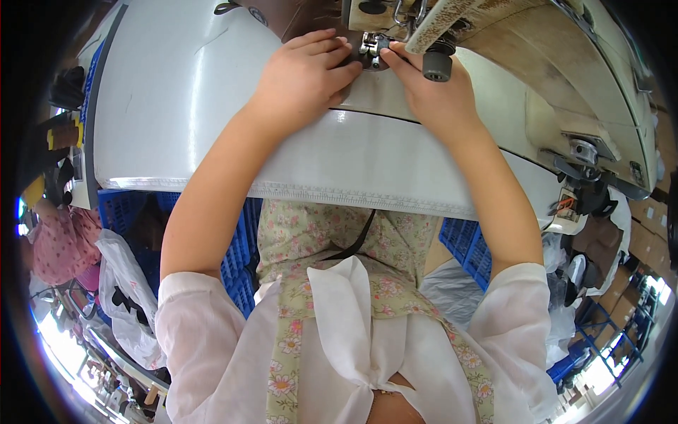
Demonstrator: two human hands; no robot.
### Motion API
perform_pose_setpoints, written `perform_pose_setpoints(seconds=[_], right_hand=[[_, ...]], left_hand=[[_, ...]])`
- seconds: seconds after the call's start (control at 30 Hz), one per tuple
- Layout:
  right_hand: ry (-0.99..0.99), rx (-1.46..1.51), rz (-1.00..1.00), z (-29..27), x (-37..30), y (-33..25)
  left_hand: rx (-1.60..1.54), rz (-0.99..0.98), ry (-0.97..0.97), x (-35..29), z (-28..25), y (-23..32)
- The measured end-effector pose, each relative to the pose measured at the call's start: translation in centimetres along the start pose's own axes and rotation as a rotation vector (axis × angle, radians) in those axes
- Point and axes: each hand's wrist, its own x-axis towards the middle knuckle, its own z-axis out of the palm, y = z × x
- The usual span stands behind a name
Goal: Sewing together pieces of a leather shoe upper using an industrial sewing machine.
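Note:
Beside the presser foot (pixel 370 46) of a sewing machine (pixel 544 53), a brown piece that looks like leather (pixel 300 18) lies on the white machine table (pixel 162 99). My left hand (pixel 302 76) is bent over this piece, left of the foot. Its thumb points toward the foot, with some brown material showing beneath it. On the foot's other side, my right hand (pixel 439 88) has its fingertips pinched together at the edge of the work. What lies between those fingertips is largely hidden by the hand and a dark grey knob (pixel 436 65).
A ruler strip (pixel 353 198) runs along the table's near edge. Blue crates (pixel 466 244) stand below it on both sides. White plastic bags (pixel 127 297) hang at the left. Thread spools (pixel 65 136) stand beyond the table's left end. Another person in pink (pixel 67 244) is farther left.

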Motion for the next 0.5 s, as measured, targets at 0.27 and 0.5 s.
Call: perform_pose_setpoints(seconds=[0.27, 0.5], right_hand=[[0.031, 0.028, 0.003, 0.05, -0.25, 0.34], [0.024, 0.084, 0.06, 0.09, -0.09, 0.18]], left_hand=[[-0.005, -0.034, -0.026, 0.06, 0.25, 0.48], [0.007, -0.044, -0.052, 0.19, -0.03, 0.57]])
